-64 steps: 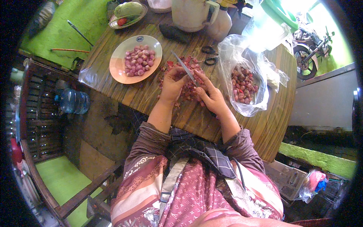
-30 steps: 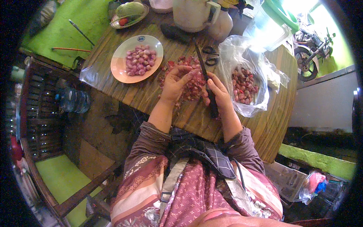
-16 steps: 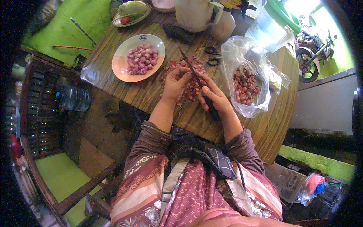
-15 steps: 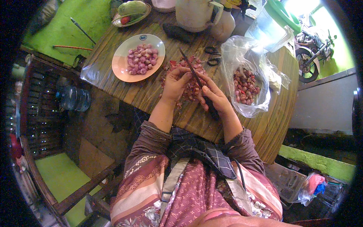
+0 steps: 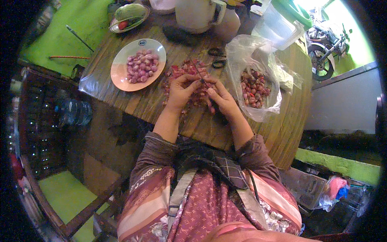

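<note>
Over a scattered heap of red peelings (image 5: 181, 70) at the table's centre, my left hand (image 5: 182, 89) is closed in a pinch around a small item, probably a shallot, mostly hidden by my fingers. My right hand (image 5: 219, 100) grips a dark knife (image 5: 198, 71), whose thin blade points away from me and crosses my left fingertips. To the left, a cream-and-peach plate (image 5: 119, 71) holds several peeled pink shallots (image 5: 140, 66). To the right lies a clear plastic bag (image 5: 242, 50) with several unpeeled shallots (image 5: 254, 92) in it. Black scissors (image 5: 217, 62) lie beyond the heap.
On the wooden table (image 5: 117, 101) are a small dish with cabbage (image 5: 128, 13), a dark elongated object (image 5: 177, 36), a white pitcher (image 5: 193, 14), a lidded clear container (image 5: 270, 32) and a white package (image 5: 286, 80). A chair (image 5: 76, 213) stands left, a motorbike (image 5: 322, 52) back right.
The knife has swung between more upright and more slanted positions as my hands work close together; its blade now looks largely edge-on. The whole view has shifted a little to the left.
</note>
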Demonstrator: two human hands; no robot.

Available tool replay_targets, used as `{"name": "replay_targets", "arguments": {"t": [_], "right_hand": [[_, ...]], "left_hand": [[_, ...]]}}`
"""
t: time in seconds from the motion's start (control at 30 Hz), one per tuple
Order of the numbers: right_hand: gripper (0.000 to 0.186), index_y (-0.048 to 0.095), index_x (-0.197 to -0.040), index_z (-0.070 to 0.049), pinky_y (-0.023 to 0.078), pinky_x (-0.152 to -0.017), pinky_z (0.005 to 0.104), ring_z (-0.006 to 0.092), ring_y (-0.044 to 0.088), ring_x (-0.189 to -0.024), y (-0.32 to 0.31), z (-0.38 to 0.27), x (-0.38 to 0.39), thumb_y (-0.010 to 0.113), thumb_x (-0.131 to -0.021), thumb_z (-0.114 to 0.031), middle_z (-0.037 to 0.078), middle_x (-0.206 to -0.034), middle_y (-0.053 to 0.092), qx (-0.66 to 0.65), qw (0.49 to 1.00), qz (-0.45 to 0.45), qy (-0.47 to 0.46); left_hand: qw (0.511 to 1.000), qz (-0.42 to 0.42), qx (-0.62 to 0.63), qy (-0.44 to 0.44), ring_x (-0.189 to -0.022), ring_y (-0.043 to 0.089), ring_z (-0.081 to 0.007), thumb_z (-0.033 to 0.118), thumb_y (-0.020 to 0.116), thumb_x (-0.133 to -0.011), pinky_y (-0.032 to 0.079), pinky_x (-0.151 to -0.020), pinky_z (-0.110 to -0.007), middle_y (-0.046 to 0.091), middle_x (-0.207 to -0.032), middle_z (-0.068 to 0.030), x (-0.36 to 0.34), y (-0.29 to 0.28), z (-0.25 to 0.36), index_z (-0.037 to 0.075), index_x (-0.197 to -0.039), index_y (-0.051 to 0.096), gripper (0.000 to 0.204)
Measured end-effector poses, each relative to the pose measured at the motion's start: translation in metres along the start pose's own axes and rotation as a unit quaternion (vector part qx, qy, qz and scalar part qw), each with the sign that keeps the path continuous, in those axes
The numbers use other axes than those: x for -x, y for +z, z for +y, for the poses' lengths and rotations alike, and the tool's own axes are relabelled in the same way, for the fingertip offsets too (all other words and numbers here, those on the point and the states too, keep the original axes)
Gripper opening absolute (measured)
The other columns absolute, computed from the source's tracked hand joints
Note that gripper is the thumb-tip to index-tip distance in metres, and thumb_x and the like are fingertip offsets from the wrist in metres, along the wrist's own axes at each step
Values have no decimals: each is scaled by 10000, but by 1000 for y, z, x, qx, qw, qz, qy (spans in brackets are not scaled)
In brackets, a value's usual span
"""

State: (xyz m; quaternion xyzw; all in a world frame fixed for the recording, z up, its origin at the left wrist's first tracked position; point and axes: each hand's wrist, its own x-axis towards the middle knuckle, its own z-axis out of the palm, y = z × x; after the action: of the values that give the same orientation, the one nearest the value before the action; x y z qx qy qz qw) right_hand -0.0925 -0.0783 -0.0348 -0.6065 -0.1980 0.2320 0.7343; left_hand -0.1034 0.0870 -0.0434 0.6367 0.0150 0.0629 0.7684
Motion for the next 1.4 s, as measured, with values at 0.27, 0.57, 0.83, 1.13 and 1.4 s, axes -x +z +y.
{"name": "replay_targets", "arguments": {"t": [0.27,0.57,0.83,1.13,1.4], "right_hand": [[374,374,-1252,-86,392,-457,198,82,475,-576,7,2,2,472,-914,-213,28,-788,498,23,999,40,9],[325,411,-1180,-101,384,-422,219,115,460,-471,4,-11,4,471,-912,-274,39,-656,497,-212,973,8,88],[324,401,-1189,-120,380,-413,225,108,447,-441,8,-14,4,472,-910,-266,31,-629,475,-182,980,32,80],[326,398,-1177,-101,381,-408,220,110,461,-461,1,-11,2,476,-909,-269,34,-644,495,-205,973,70,79],[315,399,-1170,-108,378,-407,219,111,456,-452,0,-10,2,474,-910,-269,35,-639,492,-208,972,76,75]], "left_hand": [[999,3,5,34,-742,605,-108,29,639,-788,515,-643,-245,644,-867,-57,-2,-2,-4,11,-912,612,128],[995,-36,88,-17,-776,604,-126,33,618,-800,502,-682,-261,641,-887,-64,-1,-6,-5,-1,-956,612,160],[992,-53,107,-41,-870,607,-180,7,593,-798,505,-762,-312,614,-992,-92,1,-3,0,-4,-1002,579,204],[981,-39,191,13,-908,594,-155,12,571,-817,485,-808,-286,608,-1024,-85,-3,-1,-6,1,-1028,555,212],[982,-62,176,31,-932,587,-157,11,579,-816,476,-829,-283,609,-1036,-99,-2,-4,-6,-7,-1024,563,210]]}}
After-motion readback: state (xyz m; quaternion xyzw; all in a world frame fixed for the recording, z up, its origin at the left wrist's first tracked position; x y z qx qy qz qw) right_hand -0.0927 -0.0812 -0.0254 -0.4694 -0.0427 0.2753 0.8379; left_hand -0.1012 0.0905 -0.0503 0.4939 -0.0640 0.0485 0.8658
